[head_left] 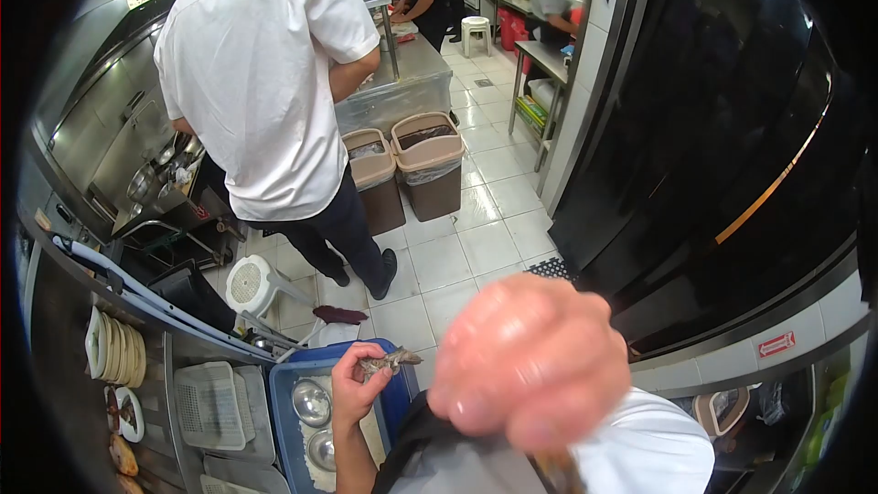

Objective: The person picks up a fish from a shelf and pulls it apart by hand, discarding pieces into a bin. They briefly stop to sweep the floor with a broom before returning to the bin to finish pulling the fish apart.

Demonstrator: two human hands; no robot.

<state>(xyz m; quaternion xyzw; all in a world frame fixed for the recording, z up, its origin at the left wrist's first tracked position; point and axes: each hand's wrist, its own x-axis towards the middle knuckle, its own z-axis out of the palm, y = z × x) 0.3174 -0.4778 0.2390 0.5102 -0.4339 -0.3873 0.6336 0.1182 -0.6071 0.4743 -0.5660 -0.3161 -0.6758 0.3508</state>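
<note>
My left hand (pixel 358 382) pinches a small greyish raw shrimp (pixel 391 361) between thumb and fingers, its narrow end pointing right. Close to the camera, my right hand (pixel 535 361) is wet and curled closed; its fingertips are hidden, and I cannot tell what it holds. Something brownish (pixel 560 471) shows just beneath that hand. Under my left forearm stands a blue tub (pixel 282 421) with white contents and two shiny metal bowls (pixel 312 402) inside.
A person in a white shirt (pixel 265 82) stands ahead, facing away. Two brown bins (pixel 428 169) flank a steel counter (pixel 402 69). A white stool (pixel 249 284) is at left, near stacked plates (pixel 114 346) and a white basket (pixel 215 405). Other people work farther back.
</note>
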